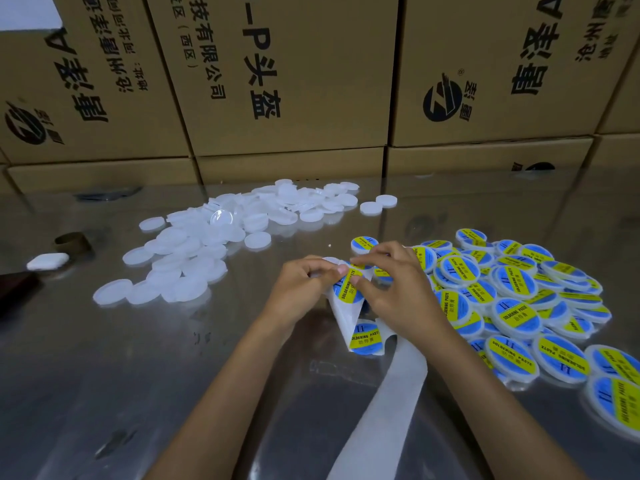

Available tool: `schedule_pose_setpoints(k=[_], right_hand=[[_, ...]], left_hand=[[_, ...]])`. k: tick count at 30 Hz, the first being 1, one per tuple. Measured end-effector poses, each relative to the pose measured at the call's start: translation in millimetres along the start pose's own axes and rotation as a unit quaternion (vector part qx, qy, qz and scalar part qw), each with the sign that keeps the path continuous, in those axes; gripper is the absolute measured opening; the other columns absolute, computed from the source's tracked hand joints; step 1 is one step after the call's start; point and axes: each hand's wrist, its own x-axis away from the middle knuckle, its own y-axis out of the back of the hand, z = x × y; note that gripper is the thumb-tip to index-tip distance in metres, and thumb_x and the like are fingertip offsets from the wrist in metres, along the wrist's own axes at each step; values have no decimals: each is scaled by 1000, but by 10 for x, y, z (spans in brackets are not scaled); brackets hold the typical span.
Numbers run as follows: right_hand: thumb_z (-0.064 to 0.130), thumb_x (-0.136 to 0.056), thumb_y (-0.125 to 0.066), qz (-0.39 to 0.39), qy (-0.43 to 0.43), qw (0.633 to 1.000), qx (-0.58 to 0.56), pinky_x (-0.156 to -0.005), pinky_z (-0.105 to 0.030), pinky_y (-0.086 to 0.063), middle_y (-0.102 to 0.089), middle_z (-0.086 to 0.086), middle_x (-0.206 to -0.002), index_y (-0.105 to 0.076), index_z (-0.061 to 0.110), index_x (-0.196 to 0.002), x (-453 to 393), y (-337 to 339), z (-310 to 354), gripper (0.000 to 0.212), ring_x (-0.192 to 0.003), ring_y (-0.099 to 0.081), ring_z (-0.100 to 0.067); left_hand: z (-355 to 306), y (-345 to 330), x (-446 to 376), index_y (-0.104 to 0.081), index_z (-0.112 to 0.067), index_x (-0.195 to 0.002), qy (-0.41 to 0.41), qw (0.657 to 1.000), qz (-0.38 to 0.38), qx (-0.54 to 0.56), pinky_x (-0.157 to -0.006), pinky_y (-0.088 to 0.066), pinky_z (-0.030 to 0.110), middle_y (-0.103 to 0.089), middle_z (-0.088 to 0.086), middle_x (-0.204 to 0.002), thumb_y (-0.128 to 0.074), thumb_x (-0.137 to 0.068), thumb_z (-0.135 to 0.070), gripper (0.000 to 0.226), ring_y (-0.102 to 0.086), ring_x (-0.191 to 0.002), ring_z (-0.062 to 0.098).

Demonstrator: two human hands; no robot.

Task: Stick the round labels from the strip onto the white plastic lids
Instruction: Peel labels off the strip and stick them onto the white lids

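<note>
White strip (346, 315) pinched by left hand (300, 289); right hand (394, 289) fingers pinch label (348, 287) (blue-yellow).

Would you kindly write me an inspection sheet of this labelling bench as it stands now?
Surface: shiny metal table, reflective.
Job's things: pile of plain white lids at left; pile of labelled lids at right; label strip hanging from the hands, bare backing trailing toward the viewer.
Clutter: white pad and brown ring at far left.
Grippers: left hand and right hand both pinch a round label at the strip.
Cables: nothing seen.
Surroundings: stacked cardboard boxes behind.
</note>
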Motion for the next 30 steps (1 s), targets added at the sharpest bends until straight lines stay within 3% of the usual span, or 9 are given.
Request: schedule_pose_setpoints(k=[4, 8, 12, 15, 20, 24, 27, 29, 30], right_hand=[[23, -87, -73, -19, 32, 999, 17, -90, -32, -44, -63, 6, -103, -77, 22, -103, -5, 21, 6, 16, -105, -50, -16], [23, -88, -71, -17, 61, 997, 40, -87, -40, -49, -70, 5, -101, -77, 21, -104, 14, 33, 50, 17, -104, -56, -19], [20, -85, -74, -42, 92, 993, 67, -83, -31, -50, -72, 8, -98, -79, 23, -100, 36, 42, 112, 15, -101, -58, -15], [13, -82, -76, -46, 120, 990, 52, -82, -25, -47, -72, 10, -95, -79, 19, -90, 52, 49, 165, 10, -98, -58, -13], [-1, -83, -69, -10, -18, 980, -199, -81, -25, -50, -69, 9, -82, -70, 17, -82, 49, 118, 278, 17, -85, -64, -16], [-4, -86, -67, -19, -97, 929, -358, -71, -19, -51, -66, 8, -78, -59, 10, -89, 11, 218, 289, 17, -77, -63, -10], [-4, -88, -65, -26, -142, 901, -409, -63, -19, -52, -69, 5, -76, -58, 11, -93, -10, 247, 260, 17, -72, -65, -8], [-2, -88, -65, -30, -158, 899, -407, -60, -18, -52, -70, 7, -74, -59, 11, -94, -18, 245, 241, 15, -69, -65, -6], [-1, -89, -65, -33, -165, 898, -406, -60, -18, -52, -71, 7, -74, -60, 12, -93, -22, 242, 233, 15, -69, -66, -5]], left_hand=[[-4, -10, 24, -79, -2, -86, 17, 999, 19, 39, -90, -54, 51, -73, 13, -101, -70, -92, -17, 18, -68, -87, 28], [-5, 3, 20, -77, -1, -84, 37, 998, 7, 44, -79, -46, 44, -69, 29, -99, -70, -93, -29, 31, -61, -82, 31], [-11, -3, 10, -79, -2, -86, 61, 996, -23, 61, -77, -45, 44, -70, 29, -96, -70, -90, -22, 22, -61, -82, 30], [9, -11, 8, -78, -1, -84, 73, 995, -40, 58, -68, -43, 37, -69, 19, -75, -69, -89, -21, 22, -56, -73, 25], [1, -1, 18, -78, -8, -72, 74, 995, -63, 32, -54, -34, 27, -61, 4, -61, -69, -92, -19, 25, -47, -61, 19], [19, 41, 22, -69, 16, -89, 66, 994, -65, 50, -64, -38, 33, -58, 15, -73, -73, -90, -25, 42, -47, -69, 24], [-11, 93, -29, -76, 3, -80, 66, 992, -106, 28, -66, -47, 34, -63, 7, -70, -74, -89, -31, 36, -53, -68, 20], [-17, 160, -67, -78, -13, -77, 56, 986, -155, 23, -68, -54, 36, -72, 4, -83, -68, -92, -19, 19, -60, -78, 19], [-24, 202, -71, -77, -17, -83, 42, 984, -174, 13, -60, -54, 31, -74, 4, -95, -63, -92, -11, 18, -62, -80, 18]])
